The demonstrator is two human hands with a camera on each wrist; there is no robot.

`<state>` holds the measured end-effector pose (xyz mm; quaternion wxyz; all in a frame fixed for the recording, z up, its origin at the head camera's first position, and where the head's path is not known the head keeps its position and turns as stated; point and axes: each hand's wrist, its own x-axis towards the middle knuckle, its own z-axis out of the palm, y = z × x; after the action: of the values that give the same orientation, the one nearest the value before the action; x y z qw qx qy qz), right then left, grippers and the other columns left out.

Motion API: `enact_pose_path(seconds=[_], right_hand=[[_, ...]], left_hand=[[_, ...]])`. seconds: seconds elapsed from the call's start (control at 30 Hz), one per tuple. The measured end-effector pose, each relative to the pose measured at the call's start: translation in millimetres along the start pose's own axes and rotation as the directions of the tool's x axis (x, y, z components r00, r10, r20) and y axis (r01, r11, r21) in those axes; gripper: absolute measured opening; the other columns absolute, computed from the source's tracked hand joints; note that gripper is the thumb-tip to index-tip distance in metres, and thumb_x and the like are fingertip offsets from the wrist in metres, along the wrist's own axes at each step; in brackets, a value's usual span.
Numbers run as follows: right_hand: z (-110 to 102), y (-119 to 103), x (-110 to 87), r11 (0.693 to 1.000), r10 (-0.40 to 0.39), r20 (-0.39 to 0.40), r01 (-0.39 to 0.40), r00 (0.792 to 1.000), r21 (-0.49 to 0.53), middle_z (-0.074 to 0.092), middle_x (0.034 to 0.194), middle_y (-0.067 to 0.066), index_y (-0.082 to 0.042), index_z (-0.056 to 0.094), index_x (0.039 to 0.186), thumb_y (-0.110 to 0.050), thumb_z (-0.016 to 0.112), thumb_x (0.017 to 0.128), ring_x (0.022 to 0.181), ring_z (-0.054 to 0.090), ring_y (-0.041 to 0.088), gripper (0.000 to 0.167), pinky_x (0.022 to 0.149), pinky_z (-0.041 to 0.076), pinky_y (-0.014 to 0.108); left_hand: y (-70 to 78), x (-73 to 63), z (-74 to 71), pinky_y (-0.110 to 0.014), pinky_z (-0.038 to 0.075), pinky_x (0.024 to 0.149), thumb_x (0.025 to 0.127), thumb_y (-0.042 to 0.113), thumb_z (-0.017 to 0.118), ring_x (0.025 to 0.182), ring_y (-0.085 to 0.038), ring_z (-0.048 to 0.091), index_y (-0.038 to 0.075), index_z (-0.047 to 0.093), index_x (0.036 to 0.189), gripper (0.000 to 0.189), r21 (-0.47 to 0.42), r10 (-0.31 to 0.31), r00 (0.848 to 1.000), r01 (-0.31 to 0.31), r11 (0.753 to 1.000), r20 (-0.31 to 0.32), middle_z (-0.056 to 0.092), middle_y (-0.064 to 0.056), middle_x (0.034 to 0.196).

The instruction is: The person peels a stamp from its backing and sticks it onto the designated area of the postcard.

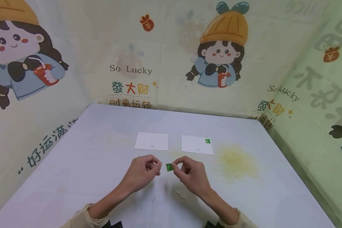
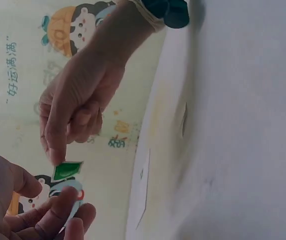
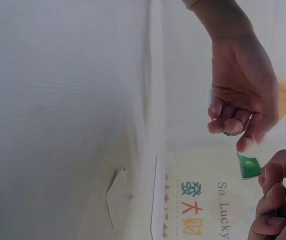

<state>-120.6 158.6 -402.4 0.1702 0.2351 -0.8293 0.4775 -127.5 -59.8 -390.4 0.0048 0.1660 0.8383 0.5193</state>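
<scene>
My right hand [image 1: 193, 174] pinches a small green stamp [image 1: 169, 167] by one edge between thumb and index finger, above the table. In the left wrist view the stamp [image 2: 67, 171] hangs from the fingertips of the right hand [image 2: 80, 100]. Just to the stamp's left is my left hand [image 1: 143, 171], fingers loosely bent. A gap shows between its thumb and fingers in the left wrist view. Beyond the hands lie two white cards: a left card [image 1: 151, 141] with small print, and a right card [image 1: 195, 145] bearing a green stamp [image 1: 207, 141] at its upper right corner.
A small scrap of white paper [image 1: 182, 193] lies on the white table [image 1: 102, 164] under the right forearm. A yellowish stain [image 1: 236, 161] marks the tabletop at the right. Printed cloth walls [image 1: 171, 63] enclose the table's back and sides.
</scene>
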Motion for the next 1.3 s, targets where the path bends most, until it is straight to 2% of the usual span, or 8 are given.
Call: enact_pose_path(seconds=[0.07,0.2,0.37,0.47,0.57,0.73,1.0,1.3], right_hand=[[-2,-2,1.6,0.994,0.099,0.010,-0.099,0.995,0.042,0.046,0.050,-0.011,-0.011,0.075,0.094,-0.012,0.076,0.092,0.043,0.040,0.001,0.003,0.042,0.031,0.019],[-5,-2,4.4,0.974,0.206,0.017,-0.207,0.978,0.088,0.048,0.050,-0.006,-0.007,0.075,0.094,-0.020,0.077,0.093,0.043,0.045,0.007,0.013,0.043,0.029,0.021],[-5,-1,7.6,0.950,0.289,0.024,-0.290,0.957,0.115,0.049,0.051,0.000,-0.009,0.076,0.093,-0.020,0.078,0.092,0.044,0.047,0.011,0.011,0.043,0.027,0.022],[-4,1,9.8,0.942,0.314,0.023,-0.315,0.949,0.118,0.049,0.052,0.001,-0.012,0.076,0.093,-0.020,0.078,0.092,0.045,0.047,0.012,0.008,0.042,0.026,0.023],[-2,3,12.6,0.938,0.326,0.019,-0.326,0.945,0.117,0.049,0.052,0.001,-0.013,0.076,0.093,-0.020,0.078,0.092,0.046,0.047,0.012,0.007,0.043,0.027,0.023],[0,6,16.8,0.929,0.348,0.015,-0.346,0.937,0.132,0.049,0.053,0.002,-0.012,0.076,0.093,-0.017,0.077,0.092,0.048,0.047,0.012,0.006,0.044,0.027,0.022],[4,10,23.7,0.918,0.369,0.010,-0.366,0.929,0.154,0.049,0.053,0.001,-0.009,0.076,0.093,-0.014,0.077,0.091,0.049,0.047,0.013,0.006,0.045,0.027,0.023],[12,18,34.7,0.915,0.380,-0.005,-0.375,0.925,0.148,0.049,0.052,0.001,-0.009,0.077,0.091,-0.014,0.076,0.091,0.049,0.048,0.014,0.004,0.045,0.026,0.024]], left_hand=[[-0.2,-0.2,0.3,-0.026,0.048,0.060,0.096,0.016,0.064,0.062,-0.008,0.061,0.016,0.073,0.092,0.010,0.038,0.021,0.999,-0.020,0.999,-0.032,0.072,0.003,0.072],[-1.4,-0.6,2.3,-0.028,0.054,0.067,0.094,0.017,0.067,0.069,-0.007,0.067,0.017,0.075,0.096,0.008,0.157,0.086,0.990,-0.069,0.985,-0.109,0.075,0.008,0.081],[-4.7,-1.1,4.2,-0.040,0.059,0.080,0.092,0.016,0.072,0.093,-0.021,0.074,0.010,0.075,0.107,0.016,0.285,0.163,0.974,-0.114,0.952,-0.154,0.078,-0.001,0.100],[-7.8,0.1,2.8,-0.045,0.057,0.088,0.091,0.017,0.074,0.107,-0.026,0.072,0.008,0.074,0.113,0.024,0.362,0.204,0.966,-0.135,0.922,-0.160,0.076,-0.006,0.112],[-13.0,3.2,0.3,-0.048,0.054,0.096,0.090,0.019,0.075,0.118,-0.029,0.067,0.006,0.072,0.119,0.031,0.409,0.219,0.962,-0.137,0.902,-0.162,0.073,-0.009,0.121],[-21.9,8.3,-4.7,-0.053,0.049,0.103,0.090,0.022,0.076,0.129,-0.035,0.059,0.003,0.067,0.126,0.041,0.412,0.185,0.971,-0.109,0.905,-0.149,0.066,-0.015,0.133],[-34.6,19.4,-15.1,-0.057,0.042,0.110,0.090,0.025,0.076,0.140,-0.041,0.046,0.000,0.061,0.133,0.052,0.416,0.146,0.982,-0.084,0.906,-0.120,0.055,-0.024,0.144],[-49.7,31.7,-26.2,-0.061,0.036,0.113,0.092,0.023,0.074,0.144,-0.046,0.038,-0.002,0.058,0.135,0.052,0.436,0.174,0.978,-0.108,0.893,-0.114,0.055,-0.025,0.143]])
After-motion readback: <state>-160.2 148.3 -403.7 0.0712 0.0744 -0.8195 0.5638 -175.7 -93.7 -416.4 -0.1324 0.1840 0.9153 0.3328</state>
